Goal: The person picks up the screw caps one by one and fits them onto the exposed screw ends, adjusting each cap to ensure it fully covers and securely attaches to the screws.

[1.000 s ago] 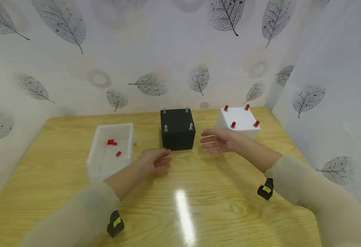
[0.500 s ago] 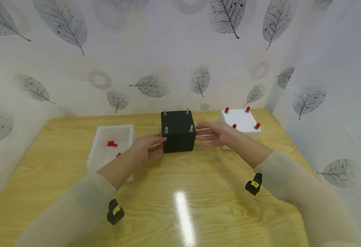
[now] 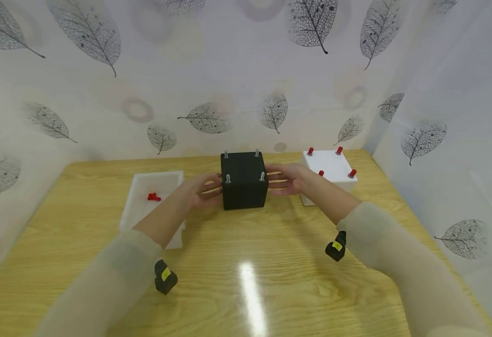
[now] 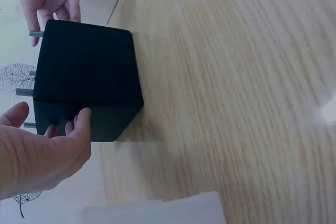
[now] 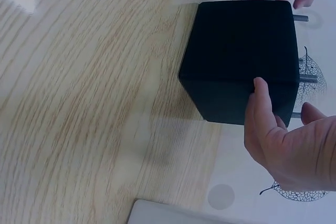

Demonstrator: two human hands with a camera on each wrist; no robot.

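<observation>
While Left Hand and Right Hand Flank Matte Black Cubic Box, Slip Threatens

Loosely spread, both appear to touch its left and right faces, far centre on the yellow wood-grain table; uneven pressure could skew it, or a thumb catch the silver-grey pegs.

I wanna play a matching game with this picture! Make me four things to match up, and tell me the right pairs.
1. black box
2. white box
3. white tray
4. table

A. red caps on top
B. wood-grained
C. between the left hand and right hand
D. red pieces inside

Pairs: 1-C, 2-A, 3-D, 4-B
</observation>
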